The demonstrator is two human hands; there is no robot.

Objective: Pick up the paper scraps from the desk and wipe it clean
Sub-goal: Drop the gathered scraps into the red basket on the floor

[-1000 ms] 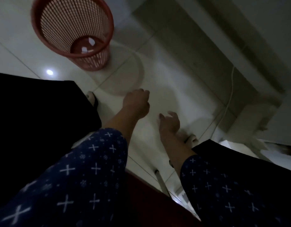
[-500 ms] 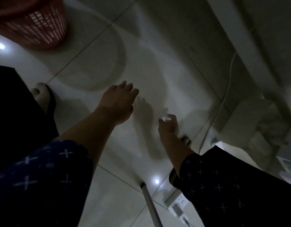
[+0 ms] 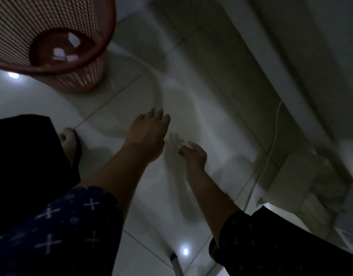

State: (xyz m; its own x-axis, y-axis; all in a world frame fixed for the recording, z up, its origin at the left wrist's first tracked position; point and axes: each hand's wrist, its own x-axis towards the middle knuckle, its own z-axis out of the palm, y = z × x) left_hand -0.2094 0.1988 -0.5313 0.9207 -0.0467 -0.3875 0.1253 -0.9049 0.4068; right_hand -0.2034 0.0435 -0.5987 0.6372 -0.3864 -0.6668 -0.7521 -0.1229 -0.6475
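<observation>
Both my arms, in dark blue sleeves with white crosses, reach down over a pale tiled floor (image 3: 201, 108). My left hand (image 3: 149, 134) hovers palm down with its fingers stretched out and holds nothing. Just to its right and lower, my right hand (image 3: 193, 156) pinches a small pale paper scrap (image 3: 181, 145) between its fingertips at floor level. A red slatted waste basket (image 3: 82, 82) stands at the upper left, with a few white paper scraps (image 3: 60, 53) on its bottom. No desk is in view.
A foot in a sandal (image 3: 69, 140) stands left of my left hand, beside a black garment (image 3: 22, 156). A white cable (image 3: 271, 156) runs along the floor to a pale box (image 3: 311, 176) at the right. A metal leg (image 3: 176, 263) rises at the bottom.
The view has swung back so that the basket's inside shows again. My left hand has opened and stretched forward. My right fingertips have closed on the pale scrap.
</observation>
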